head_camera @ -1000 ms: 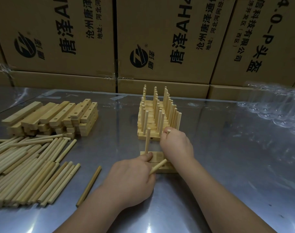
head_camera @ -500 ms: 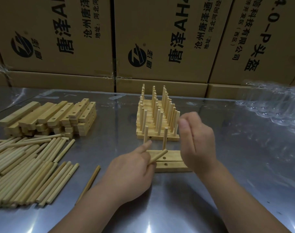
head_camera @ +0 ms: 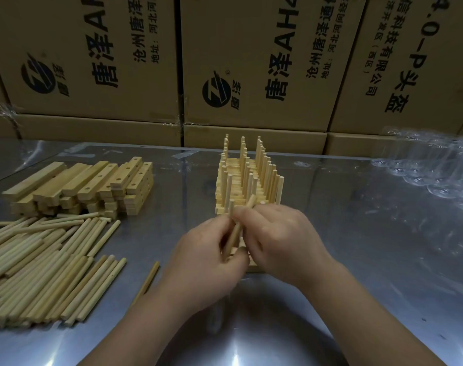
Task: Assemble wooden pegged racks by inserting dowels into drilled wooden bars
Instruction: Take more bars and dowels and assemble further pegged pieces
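The left hand (head_camera: 206,260) and right hand (head_camera: 280,241) meet, both gripping one tilted dowel (head_camera: 235,232), seemingly passing it across to aim at a hole. The bar (head_camera: 252,267) lies on the desk (head_camera: 370,260), mostly hidden under them, just in front of the finished racks (head_camera: 247,186).

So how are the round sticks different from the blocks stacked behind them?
The dowels are thin and round; the bars are flat-sided with drilled holes. The dowels lie loose, spread out on the table; the bars are stacked in layers. The dowels lie nearer the person, the bars farther back. Both are pale wood on the left of the table.
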